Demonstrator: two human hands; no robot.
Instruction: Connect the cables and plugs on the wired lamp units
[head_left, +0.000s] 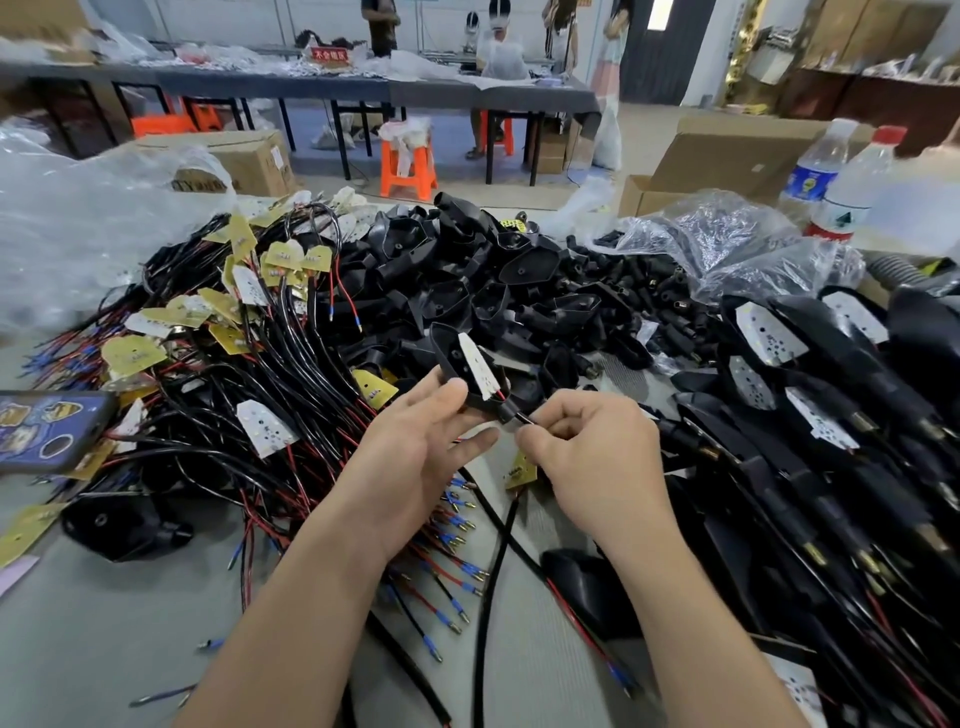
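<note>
My left hand (415, 441) grips a black lamp housing (457, 366) held above the table. A white LED board (479, 366) sits tilted inside the housing, with red and black wires running down to its neck. My right hand (587, 447) pinches the black cable (498, 530) where it comes out of the housing's stem. The cable hangs down between my forearms to the table. Its red and black leads with blue-sleeved pins (621, 675) lie at the lower right.
A tangle of wired LED boards (249, 322) fills the left. Empty black housings (493, 280) are heaped behind my hands. Assembled lamp units (831, 415) lie stacked on the right. A phone (47, 428) rests at the left edge, bottles (841, 182) at the back right.
</note>
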